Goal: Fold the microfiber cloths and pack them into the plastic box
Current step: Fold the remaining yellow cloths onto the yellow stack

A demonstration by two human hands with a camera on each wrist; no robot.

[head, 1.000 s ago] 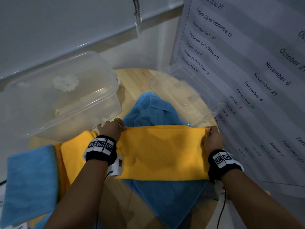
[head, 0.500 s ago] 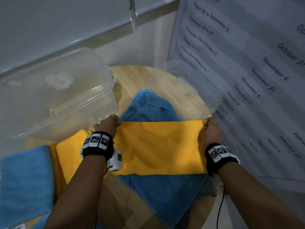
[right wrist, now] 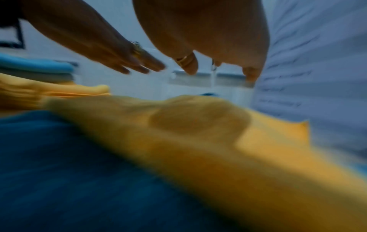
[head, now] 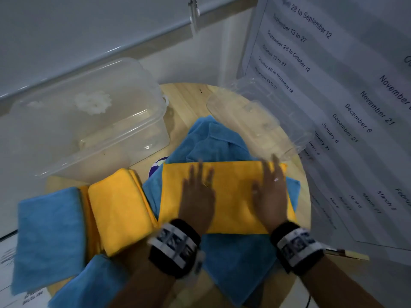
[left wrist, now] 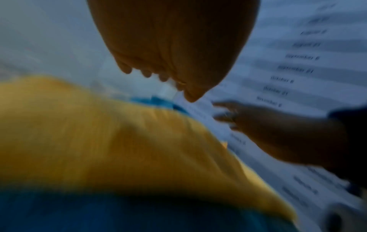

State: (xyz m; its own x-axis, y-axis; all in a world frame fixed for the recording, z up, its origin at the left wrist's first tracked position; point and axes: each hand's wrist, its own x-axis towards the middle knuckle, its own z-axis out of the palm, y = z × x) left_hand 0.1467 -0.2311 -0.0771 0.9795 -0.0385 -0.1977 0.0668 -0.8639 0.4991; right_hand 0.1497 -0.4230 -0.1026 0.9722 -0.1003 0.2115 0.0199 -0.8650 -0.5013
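On the right, I read dates on the wall chart (head: pixel 347 90): "November 21", "December 6", "January 6". Both hands have let go of the far edge they pinched a moment ago. Now my left hand (head: pixel 198 196) and right hand (head: pixel 270 194) lie flat, fingers straight, grip apart, over the folded yellow cloth (head: pixel 231 196) on the blue cloth (head: pixel 233 263), mid-worktop (head: pixel 186 96). Plastic box (head: pixel 89 121) stands far left.

dim, bluish cast | head view: hands motion-smeared | wrist views: heavy blur, dark lower edges
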